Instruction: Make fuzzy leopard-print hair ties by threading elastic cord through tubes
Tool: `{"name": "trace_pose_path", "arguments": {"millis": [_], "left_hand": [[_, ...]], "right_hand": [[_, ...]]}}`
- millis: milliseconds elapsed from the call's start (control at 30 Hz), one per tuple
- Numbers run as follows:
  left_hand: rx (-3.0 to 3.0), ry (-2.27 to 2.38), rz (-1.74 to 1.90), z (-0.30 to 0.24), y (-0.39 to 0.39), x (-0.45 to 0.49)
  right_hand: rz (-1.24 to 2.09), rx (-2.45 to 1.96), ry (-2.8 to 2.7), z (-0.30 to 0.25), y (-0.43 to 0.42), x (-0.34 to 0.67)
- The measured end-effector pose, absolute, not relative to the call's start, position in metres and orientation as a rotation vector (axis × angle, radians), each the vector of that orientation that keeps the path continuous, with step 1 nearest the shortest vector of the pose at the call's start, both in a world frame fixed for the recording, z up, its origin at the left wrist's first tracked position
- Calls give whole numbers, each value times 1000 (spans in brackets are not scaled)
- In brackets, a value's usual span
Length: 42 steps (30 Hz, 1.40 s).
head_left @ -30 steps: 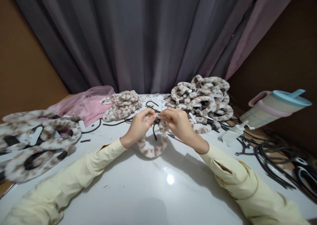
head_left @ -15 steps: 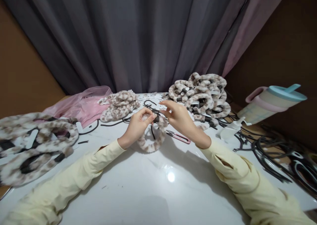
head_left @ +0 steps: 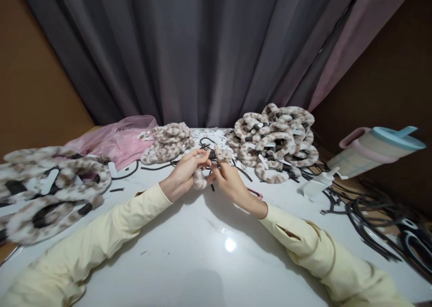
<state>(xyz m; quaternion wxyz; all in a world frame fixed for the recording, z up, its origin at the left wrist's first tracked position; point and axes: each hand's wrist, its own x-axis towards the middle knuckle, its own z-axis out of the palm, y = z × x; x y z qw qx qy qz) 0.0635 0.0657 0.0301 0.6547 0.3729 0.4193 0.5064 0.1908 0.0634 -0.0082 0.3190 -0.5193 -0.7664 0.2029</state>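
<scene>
My left hand [head_left: 184, 173] and my right hand [head_left: 227, 179] meet above the white table [head_left: 202, 248], both closed on one fuzzy brown-and-cream headband [head_left: 200, 179]. The band is bunched between them, with its furry end and a black tip sticking up by my right fingers. A short black strip hangs below the band. Both arms wear pale yellow sleeves.
Heaps of similar furry headbands lie at the left [head_left: 50, 190], back middle [head_left: 167, 142] and back right [head_left: 275, 138]. A pink plastic bag [head_left: 113, 140] sits back left. Pink snips [head_left: 254, 193] lie behind my right wrist. A jug with a blue lid [head_left: 378, 149] and bare black bands [head_left: 381, 217] are on the right.
My right hand came back down and left onto the headband after lifting off it. The band, a wide loop a second ago, is now gathered small between both hands.
</scene>
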Motion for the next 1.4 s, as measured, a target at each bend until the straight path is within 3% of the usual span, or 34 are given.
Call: {"name": "trace_pose_path", "arguments": {"millis": [100,467,933,1033,1233,1400], "left_hand": [[935,955,1142,30,63,65],[1441,1056,1394,22,51,70],[2490,1117,1442,6,75,45],[2622,1103,1417,4,80,42],[2557,1185,1355,5,82,45],[2367,1265,1242,9,78,49]], "right_hand": [[911,-1194,-1768,-7,66,189],[888,-1137,-1527,-13,65,190],[1395,-1001,-1498,8,40,184],[1207,-1044,-1747,17,46,193],[382,-1146,-2222,17,57,206],[285,-1122,-2256,8,62,207]]}}
